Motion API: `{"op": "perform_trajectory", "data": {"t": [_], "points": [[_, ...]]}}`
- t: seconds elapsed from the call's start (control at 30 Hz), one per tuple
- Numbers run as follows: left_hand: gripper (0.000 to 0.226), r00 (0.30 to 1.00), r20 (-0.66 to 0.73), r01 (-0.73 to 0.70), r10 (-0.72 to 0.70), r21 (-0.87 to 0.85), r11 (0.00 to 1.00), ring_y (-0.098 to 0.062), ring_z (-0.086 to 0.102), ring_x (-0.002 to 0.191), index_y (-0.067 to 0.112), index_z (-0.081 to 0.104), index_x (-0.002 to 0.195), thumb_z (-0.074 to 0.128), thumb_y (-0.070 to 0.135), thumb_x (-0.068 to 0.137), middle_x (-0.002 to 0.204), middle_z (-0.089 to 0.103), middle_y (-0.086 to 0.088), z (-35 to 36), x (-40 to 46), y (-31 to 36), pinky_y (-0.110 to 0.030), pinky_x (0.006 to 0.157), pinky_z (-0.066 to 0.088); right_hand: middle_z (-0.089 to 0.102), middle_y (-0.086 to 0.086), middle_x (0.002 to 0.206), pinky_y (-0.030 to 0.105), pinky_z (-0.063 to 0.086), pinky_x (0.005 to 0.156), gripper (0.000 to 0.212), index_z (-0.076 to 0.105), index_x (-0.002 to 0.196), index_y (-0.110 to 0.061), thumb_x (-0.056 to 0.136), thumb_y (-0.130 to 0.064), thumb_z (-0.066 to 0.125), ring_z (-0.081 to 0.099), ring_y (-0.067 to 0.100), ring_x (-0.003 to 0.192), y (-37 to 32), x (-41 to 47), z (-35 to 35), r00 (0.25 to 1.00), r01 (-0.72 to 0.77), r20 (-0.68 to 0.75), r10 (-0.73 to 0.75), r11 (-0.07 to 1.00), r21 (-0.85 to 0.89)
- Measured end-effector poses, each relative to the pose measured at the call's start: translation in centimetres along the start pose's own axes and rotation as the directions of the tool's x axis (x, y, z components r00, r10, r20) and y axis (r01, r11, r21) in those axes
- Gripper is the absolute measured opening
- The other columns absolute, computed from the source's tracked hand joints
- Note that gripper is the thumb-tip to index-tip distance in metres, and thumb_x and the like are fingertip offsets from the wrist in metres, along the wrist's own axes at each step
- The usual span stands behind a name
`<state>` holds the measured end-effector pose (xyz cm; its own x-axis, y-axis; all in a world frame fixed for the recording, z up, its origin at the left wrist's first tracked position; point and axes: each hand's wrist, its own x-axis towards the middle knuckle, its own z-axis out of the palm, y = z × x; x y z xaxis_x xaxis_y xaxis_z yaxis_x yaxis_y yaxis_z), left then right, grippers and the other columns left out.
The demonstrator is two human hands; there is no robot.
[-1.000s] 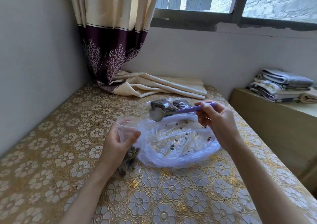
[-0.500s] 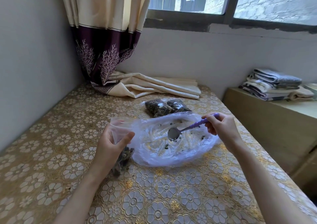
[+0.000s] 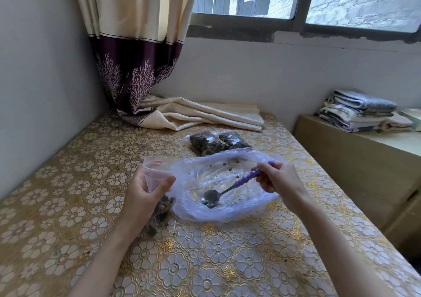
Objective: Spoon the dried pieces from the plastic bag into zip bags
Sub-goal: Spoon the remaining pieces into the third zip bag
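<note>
A wide clear plastic bag lies open on the table with a few dark dried pieces scattered inside. My right hand grips the purple beaded handle of a metal spoon; its bowl rests low in the bag's near side against some pieces. My left hand holds a small zip bag upright by its open mouth, just left of the plastic bag. Dark dried pieces fill the zip bag's lower part.
Two filled zip bags lie behind the plastic bag. A folded cream curtain sits at the back of the floral-covered table. A wall runs along the left. Folded towels rest on a low cabinet to the right.
My right hand has brought the spoon down from above the zip bag into the plastic bag and drawn its bowl toward the near side. The left hand has kept hold of the zip bag.
</note>
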<state>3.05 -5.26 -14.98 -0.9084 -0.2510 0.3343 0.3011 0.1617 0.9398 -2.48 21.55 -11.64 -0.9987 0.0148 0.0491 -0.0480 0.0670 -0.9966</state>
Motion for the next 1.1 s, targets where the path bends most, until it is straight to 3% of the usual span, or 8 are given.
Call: {"op": "perform_trajectory", "data": {"t": [0.17, 0.37, 0.5, 0.67, 0.87, 1.03, 1.1], "points": [[0.046, 1.0, 0.005, 0.011, -0.011, -0.007, 1.0, -0.004, 0.066, 0.067, 0.018, 0.055, 0.104, 0.069, 0.04, 0.066, 0.079, 0.069, 0.001, -0.1, 0.1, -0.1, -0.01, 0.057, 0.048, 0.058, 0.014, 0.059, 0.019, 0.035, 0.039, 0.022, 0.066, 0.071, 0.004, 0.088, -0.004, 0.054, 0.048, 0.013, 0.043, 0.8, -0.1, 1.9, 0.995, -0.097, 0.03, 0.095, 0.992, 0.075], [0.046, 1.0, 0.005, 0.005, -0.005, 0.002, 1.0, -0.002, 0.066, 0.072, 0.021, 0.054, 0.105, 0.07, 0.041, 0.066, 0.082, 0.07, 0.0, -0.1, 0.1, -0.3, -0.009, 0.059, 0.048, 0.057, 0.007, 0.055, 0.017, 0.039, 0.041, 0.02, 0.066, 0.077, 0.004, 0.089, -0.005, 0.052, 0.048, 0.01, 0.042, 0.9, 0.0, 1.5, 0.989, -0.132, -0.036, 0.142, 0.968, 0.213], [0.049, 0.999, 0.039, 0.011, -0.01, -0.02, 1.0, -0.008, 0.068, 0.079, 0.022, 0.053, 0.111, 0.07, 0.038, 0.068, 0.092, 0.069, -0.003, -0.1, 0.1, -0.5, -0.014, 0.063, 0.051, 0.058, 0.007, 0.058, 0.015, 0.038, 0.04, 0.018, 0.063, 0.083, 0.006, 0.091, -0.005, 0.051, 0.049, 0.008, 0.044, -0.7, -0.3, 0.8, 0.997, -0.016, -0.063, 0.039, 0.943, 0.332], [0.047, 0.999, 0.035, 0.002, -0.002, 0.013, 1.0, -0.005, 0.067, 0.077, 0.025, 0.053, 0.108, 0.07, 0.041, 0.067, 0.089, 0.069, -0.002, -0.1, 0.1, -0.6, -0.011, 0.06, 0.049, 0.06, 0.004, 0.058, 0.015, 0.041, 0.042, 0.019, 0.063, 0.084, 0.002, 0.093, -0.008, 0.05, 0.051, 0.009, 0.046, -4.0, -1.2, 1.8, 0.992, 0.124, -0.033, -0.122, 0.897, 0.424], [0.046, 0.999, 0.051, 0.004, -0.004, 0.005, 1.0, -0.005, 0.067, 0.076, 0.029, 0.054, 0.106, 0.07, 0.044, 0.065, 0.088, 0.071, 0.005, -0.2, 0.2, -0.7, -0.013, 0.061, 0.05, 0.062, 0.008, 0.063, 0.019, 0.042, 0.044, 0.016, 0.067, 0.085, 0.001, 0.091, -0.002, 0.052, 0.053, 0.012, 0.049, -6.1, -2.4, 4.4, 0.945, 0.274, 0.091, -0.315, 0.911, 0.307], [0.034, 0.999, 0.043, -0.022, 0.021, 0.009, 1.0, 0.0, 0.063, 0.061, 0.055, 0.05, 0.09, 0.069, 0.039, 0.067, 0.079, 0.07, 0.008, 0.0, 0.0, -0.3, -0.008, 0.054, 0.045, 0.059, 0.015, 0.071, 0.023, 0.044, 0.051, 0.02, 0.067, 0.09, -0.002, 0.09, 0.006, 0.049, 0.053, 0.017, 0.056, -6.0, -2.7, 4.9, 0.877, 0.346, 0.282, -0.389, 0.919, 0.19], [0.034, 0.999, 0.052, -0.01, 0.01, -0.008, 1.0, 0.005, 0.058, 0.05, 0.053, 0.051, 0.091, 0.069, 0.039, 0.066, 0.075, 0.07, 0.006, 0.1, 0.0, -0.1, -0.006, 0.046, 0.041, 0.058, 0.02, 0.074, 0.024, 0.044, 0.051, 0.022, 0.068, 0.089, -0.003, 0.09, 0.007, 0.048, 0.052, 0.017, 0.056, -5.8, -2.6, 4.6, 0.877, 0.339, 0.282, -0.389, 0.917, 0.211]]}}
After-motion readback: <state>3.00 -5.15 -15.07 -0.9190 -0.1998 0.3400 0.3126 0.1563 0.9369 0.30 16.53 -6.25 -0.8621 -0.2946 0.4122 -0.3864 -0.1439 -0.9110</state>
